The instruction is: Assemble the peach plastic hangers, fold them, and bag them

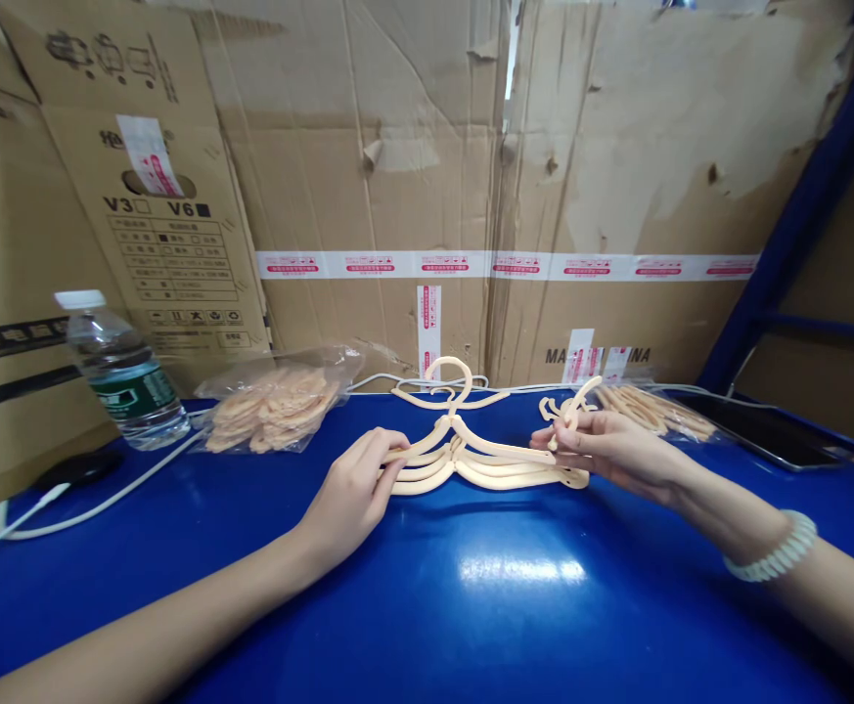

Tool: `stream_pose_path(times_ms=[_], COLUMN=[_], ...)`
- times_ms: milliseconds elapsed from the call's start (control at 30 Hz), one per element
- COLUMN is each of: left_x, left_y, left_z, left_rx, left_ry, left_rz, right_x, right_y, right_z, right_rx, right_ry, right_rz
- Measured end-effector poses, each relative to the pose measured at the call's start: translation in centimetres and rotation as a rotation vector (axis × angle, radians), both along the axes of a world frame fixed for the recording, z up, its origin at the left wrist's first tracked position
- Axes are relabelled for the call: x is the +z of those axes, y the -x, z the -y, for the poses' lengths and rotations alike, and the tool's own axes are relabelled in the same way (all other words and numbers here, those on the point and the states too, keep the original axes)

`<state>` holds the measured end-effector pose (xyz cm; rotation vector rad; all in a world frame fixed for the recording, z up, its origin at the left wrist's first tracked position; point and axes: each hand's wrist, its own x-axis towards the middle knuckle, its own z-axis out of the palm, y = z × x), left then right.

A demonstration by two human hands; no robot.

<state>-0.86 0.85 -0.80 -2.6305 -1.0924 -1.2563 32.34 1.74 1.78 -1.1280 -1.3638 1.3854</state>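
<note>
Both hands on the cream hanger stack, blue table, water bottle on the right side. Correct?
No: head view shows the water bottle on the left side. The left hand and right hand are on the cream hanger stack, blue table.

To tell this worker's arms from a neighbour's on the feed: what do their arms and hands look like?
The left hand and right hand are bare: no gloves, no visible rings. No sleeves on either forearm. A pale coiled bracelet circles the right wrist; the left wrist is bare.

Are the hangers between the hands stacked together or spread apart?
Stacked: the hangers nest in one bundle on the blue table, left hand gripping one end, right hand at the other.
</note>
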Motion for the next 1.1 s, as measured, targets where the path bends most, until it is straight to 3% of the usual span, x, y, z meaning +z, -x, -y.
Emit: stream_pose_path(times_ms=[267, 667, 900, 1100], left_x=[-0.1, -0.2, 0.1, 0.2], left_y=[0.1, 0.0, -0.1, -0.1], left_z=[0.0, -0.2, 0.1, 0.3], left_rx=[-0.003, -0.015, -0.028, -0.038], left_ry=[-0.025, -0.049, -0.032, -0.001], left_rz=[-0.010, -0.011, -0.035, -0.049], right_x=[0.8, 1.1, 0.8, -0.1], right_y=[0.1, 0.3, 0.8, 1.8], right_z=[0.4, 0.5, 0.7, 0.7], right_rx=[0.202, 0.164, 0.164, 0.067], right_ry=[0.239, 0.318, 0.242, 0.020], right_rz=[-0.132, -0.100, -0.129, -0.029])
